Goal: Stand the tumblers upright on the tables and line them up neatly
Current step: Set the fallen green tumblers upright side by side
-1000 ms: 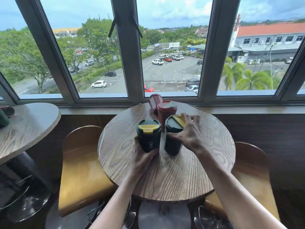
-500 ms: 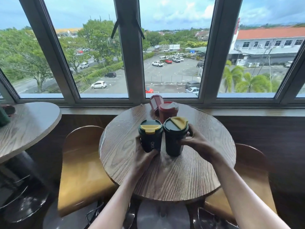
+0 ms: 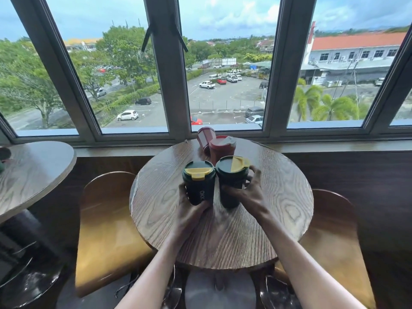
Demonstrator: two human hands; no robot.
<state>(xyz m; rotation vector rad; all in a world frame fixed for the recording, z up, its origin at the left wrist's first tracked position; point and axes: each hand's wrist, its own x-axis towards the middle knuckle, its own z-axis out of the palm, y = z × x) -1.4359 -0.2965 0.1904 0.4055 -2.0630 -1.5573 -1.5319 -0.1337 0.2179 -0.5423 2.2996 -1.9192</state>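
Observation:
Two dark green tumblers with yellow lid flaps stand upright side by side on the round wooden table (image 3: 278, 210). My left hand (image 3: 189, 208) grips the left green tumbler (image 3: 199, 186) from below and the front. My right hand (image 3: 247, 195) wraps the right green tumbler (image 3: 230, 181) around its lower right side. Behind them, near the window, a red tumbler (image 3: 221, 148) stands upright, and a second red tumbler (image 3: 205, 137) sits just behind it, tilted.
A second round table (image 3: 33, 175) is at the left with a dark green object at its far left edge. Wooden chairs (image 3: 107, 224) flank the near table on both sides. The window sill (image 3: 334, 146) runs right behind the table.
My right hand slid from the top of the right green tumbler down to its side. That tumbler went from tilted to upright. My left hand stayed on the left tumbler.

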